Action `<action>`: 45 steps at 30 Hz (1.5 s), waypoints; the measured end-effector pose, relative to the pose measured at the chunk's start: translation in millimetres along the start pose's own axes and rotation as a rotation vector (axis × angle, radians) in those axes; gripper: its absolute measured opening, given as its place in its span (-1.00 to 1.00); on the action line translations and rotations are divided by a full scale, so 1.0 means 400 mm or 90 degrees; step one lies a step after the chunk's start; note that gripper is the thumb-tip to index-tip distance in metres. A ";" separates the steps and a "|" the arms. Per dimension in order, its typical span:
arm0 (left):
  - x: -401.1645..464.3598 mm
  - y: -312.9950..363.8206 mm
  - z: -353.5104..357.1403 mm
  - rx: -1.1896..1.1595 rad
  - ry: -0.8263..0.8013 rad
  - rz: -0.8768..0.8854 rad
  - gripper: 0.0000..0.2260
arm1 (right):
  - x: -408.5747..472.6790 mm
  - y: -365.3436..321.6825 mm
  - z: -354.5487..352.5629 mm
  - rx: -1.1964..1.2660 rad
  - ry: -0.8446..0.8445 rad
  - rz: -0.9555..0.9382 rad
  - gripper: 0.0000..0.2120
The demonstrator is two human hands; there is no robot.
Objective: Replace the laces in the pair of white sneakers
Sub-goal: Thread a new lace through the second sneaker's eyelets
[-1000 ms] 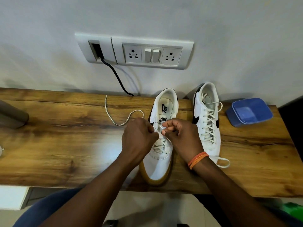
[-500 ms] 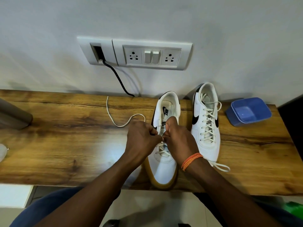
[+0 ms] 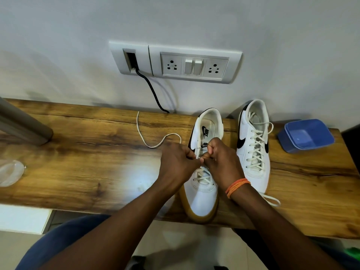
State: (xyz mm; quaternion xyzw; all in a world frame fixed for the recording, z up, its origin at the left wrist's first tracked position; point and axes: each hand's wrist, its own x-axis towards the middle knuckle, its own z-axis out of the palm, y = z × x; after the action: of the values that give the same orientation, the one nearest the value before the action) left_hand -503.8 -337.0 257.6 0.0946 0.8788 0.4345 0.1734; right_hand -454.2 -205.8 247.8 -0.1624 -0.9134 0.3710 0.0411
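Observation:
Two white sneakers stand on the wooden shelf [image 3: 87, 172], toes towards me. The left sneaker [image 3: 202, 193] is laced only over its lower eyelets. My left hand [image 3: 175, 164] and my right hand [image 3: 222, 162] meet over its tongue, fingers curled, each pinching the cream lace [image 3: 202, 177] at the upper eyelets. A loose length of that lace [image 3: 153, 146] trails left across the wood. The right sneaker [image 3: 254, 147] is fully laced, with one lace end [image 3: 272, 200] lying by its toe.
A blue plastic tub [image 3: 305, 136] sits right of the sneakers. A black cable [image 3: 153, 94] drops from the wall socket panel [image 3: 194, 64] behind the shelf. A grey tube [image 3: 21, 123] and a clear plastic item [image 3: 9, 172] lie at the left.
Both hands have drawn closer together over the left sneaker's tongue, and the right hand has turned knuckles-up. The sneakers and loose lace stay where they were.

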 end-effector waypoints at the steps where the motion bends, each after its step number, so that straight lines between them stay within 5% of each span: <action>1: 0.000 0.001 -0.001 -0.009 -0.006 -0.012 -0.93 | -0.001 0.000 0.004 -0.003 -0.002 -0.002 -0.67; 12: 0.036 -0.021 -0.011 -0.096 -0.015 -0.100 -0.93 | 0.011 -0.001 0.023 0.012 -0.008 0.006 -0.71; 20: 0.071 -0.006 -0.051 -0.101 -0.053 -0.122 -0.86 | 0.028 0.000 -0.015 0.022 -0.147 0.012 -0.68; 30: 0.145 -0.017 -0.202 -0.262 0.229 -0.110 -0.86 | 0.034 0.003 -0.048 0.006 -0.187 -0.006 -0.67; 38: 0.089 -0.018 -0.105 -0.025 -0.092 -0.205 -0.69 | 0.033 0.000 -0.041 0.005 -0.193 -0.009 -0.66; 45: 0.049 -0.013 -0.025 -0.128 -0.094 -0.159 -0.72 | 0.029 -0.009 -0.041 -0.021 -0.190 -0.016 -0.66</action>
State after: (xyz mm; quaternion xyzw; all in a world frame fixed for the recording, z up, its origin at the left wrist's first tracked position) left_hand -525.9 -341.3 254.5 -0.0019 0.8209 0.4868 0.2985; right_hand -463.0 -193.6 261.5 -0.0948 -0.9173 0.3754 -0.0934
